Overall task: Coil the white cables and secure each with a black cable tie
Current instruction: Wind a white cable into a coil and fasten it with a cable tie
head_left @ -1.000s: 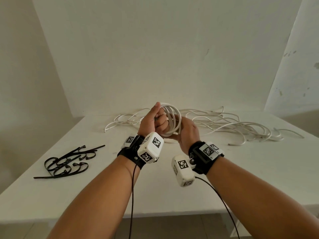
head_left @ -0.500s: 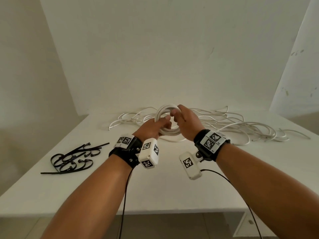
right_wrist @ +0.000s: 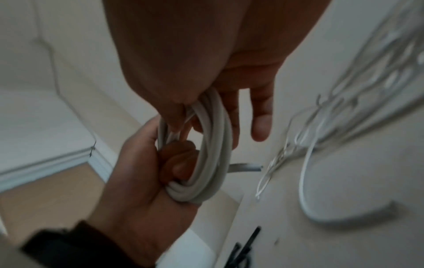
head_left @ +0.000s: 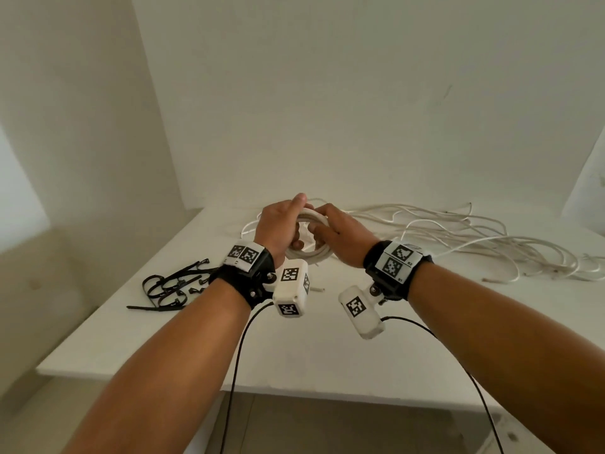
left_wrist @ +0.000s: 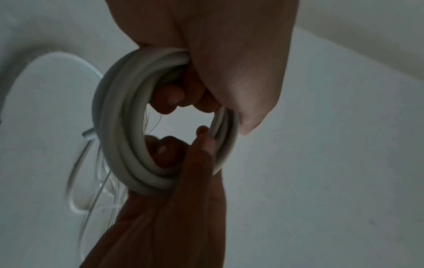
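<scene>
A coil of white cable (head_left: pixel 311 255) hangs above the table between both hands. My left hand (head_left: pixel 288 224) grips its left side, fingers curled through the ring (left_wrist: pixel 114 127). My right hand (head_left: pixel 324 231) pinches the right side between thumb and fingers, with the little finger sticking out (right_wrist: pixel 261 125). A short free end of the cable (right_wrist: pixel 245 167) pokes out of the coil (right_wrist: pixel 213 163). The black cable ties (head_left: pixel 170 286) lie in a heap on the table to the left of my left wrist.
A tangle of loose white cables (head_left: pixel 458 237) spreads over the back right of the white table (head_left: pixel 294 355). Walls close in behind and on both sides. Black wires hang from both wrist cameras over the table's front edge.
My right hand came out from under the coil and took hold of its right side. The coil tipped from upright in my left fist to held between both hands.
</scene>
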Available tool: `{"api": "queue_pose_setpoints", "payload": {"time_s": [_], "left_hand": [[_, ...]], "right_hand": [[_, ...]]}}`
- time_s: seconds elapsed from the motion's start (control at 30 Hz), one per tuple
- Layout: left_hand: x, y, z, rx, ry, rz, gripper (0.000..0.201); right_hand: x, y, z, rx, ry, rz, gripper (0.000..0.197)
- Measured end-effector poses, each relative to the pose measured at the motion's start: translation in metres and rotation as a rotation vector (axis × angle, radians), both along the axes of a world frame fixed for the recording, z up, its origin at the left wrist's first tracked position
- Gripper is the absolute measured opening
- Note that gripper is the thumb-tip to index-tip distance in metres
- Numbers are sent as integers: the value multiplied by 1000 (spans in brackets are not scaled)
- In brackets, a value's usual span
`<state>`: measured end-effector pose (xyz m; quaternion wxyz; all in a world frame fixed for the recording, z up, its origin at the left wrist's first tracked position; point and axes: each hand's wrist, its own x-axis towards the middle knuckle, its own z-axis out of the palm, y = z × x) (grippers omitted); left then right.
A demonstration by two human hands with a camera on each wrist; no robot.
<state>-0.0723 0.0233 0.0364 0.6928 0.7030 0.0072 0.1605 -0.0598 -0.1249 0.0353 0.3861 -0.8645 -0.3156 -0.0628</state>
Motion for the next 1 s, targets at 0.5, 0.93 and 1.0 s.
{"api": "queue_pose_setpoints", "payload": {"time_s": [0.5,0.93,1.0], "left_hand": [[-45,156,-14,124,213,373,49],[-53,221,-35,27,271,517,44],[-49,224,-36,24,274,516,44]], "right_hand": [[6,122,-11,-58,262,138,46],[58,217,-57,-599,-2,-37,29],[68,225,-62,-639,14,-58,28]]}}
